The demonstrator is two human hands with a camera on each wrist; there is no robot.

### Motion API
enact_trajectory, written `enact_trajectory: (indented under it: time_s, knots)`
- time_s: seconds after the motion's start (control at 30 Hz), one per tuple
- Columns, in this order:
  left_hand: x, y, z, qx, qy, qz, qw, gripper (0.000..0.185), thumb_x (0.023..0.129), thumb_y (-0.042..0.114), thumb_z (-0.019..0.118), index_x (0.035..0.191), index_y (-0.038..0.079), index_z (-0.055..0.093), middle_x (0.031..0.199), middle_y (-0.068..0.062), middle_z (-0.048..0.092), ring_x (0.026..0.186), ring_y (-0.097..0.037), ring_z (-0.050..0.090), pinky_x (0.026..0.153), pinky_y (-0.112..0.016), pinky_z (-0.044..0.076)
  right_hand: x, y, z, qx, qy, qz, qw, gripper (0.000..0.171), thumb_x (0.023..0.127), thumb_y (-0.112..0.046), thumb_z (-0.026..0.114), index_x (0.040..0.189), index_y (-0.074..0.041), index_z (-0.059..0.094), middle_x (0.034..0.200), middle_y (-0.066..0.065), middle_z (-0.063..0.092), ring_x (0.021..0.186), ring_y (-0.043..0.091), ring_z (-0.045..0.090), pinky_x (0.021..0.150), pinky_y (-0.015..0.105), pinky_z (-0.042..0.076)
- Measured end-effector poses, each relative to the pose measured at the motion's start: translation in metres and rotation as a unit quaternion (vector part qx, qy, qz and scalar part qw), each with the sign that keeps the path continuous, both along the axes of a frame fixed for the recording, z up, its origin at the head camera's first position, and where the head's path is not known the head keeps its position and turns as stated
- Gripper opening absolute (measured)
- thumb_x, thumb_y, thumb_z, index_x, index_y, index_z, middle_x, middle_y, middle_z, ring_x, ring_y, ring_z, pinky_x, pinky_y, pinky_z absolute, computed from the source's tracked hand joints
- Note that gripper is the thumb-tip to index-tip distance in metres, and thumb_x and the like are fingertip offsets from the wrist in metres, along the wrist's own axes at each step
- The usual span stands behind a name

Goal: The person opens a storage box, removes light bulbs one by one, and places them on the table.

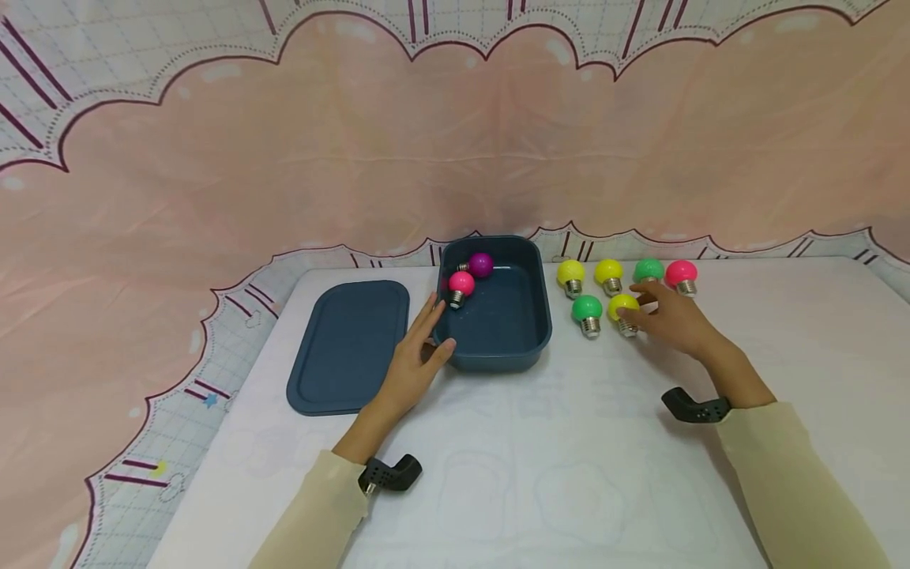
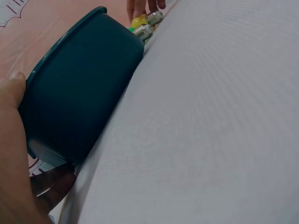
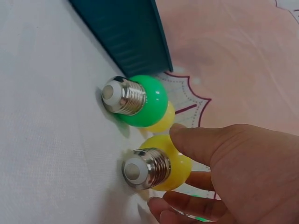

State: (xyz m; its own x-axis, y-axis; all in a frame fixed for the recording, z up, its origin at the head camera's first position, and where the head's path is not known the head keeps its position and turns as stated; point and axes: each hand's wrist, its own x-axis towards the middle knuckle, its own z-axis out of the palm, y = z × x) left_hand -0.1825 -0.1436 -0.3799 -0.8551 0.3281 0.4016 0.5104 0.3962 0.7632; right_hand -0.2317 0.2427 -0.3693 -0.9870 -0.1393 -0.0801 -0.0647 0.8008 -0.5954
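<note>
Two hands work a white table (image 1: 569, 474): right hand (image 1: 671, 320) fingers curl round a yellow bulb (image 1: 624, 307) lying beside a green bulb (image 1: 587, 309), while the left hand (image 1: 412, 359), fingers straight, rests against the blue tub (image 1: 498, 348) holding a pink bulb (image 1: 461, 284); lid (image 1: 348, 344) lies left

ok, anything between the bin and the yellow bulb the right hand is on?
Yes: in the head view a green bulb lies between the bin and that yellow bulb.

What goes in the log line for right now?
left hand: touches blue tub | right hand: pinches yellow bulb | in tub: pink bulb, purple bulb
</note>
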Motion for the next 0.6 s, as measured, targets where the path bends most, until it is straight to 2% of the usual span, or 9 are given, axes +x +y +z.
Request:
enact_trajectory:
  time_s: [0.6]
  knots:
    - [0.000,0.000,0.000,0.002,-0.007,0.001,1.0000,0.057,0.095,0.001,0.054,0.147,-0.002,0.031,0.156,-0.018,0.019,0.085,-0.031,0.054,0.076,-0.035,0.047,0.006,-0.005,0.015,-0.003,0.058,-0.016,0.998,0.061,0.096,-0.037,0.057,0.136,0.005,0.041,0.126,0.029,0.050,0.108,0.047,0.051,0.079,0.053,0.050]
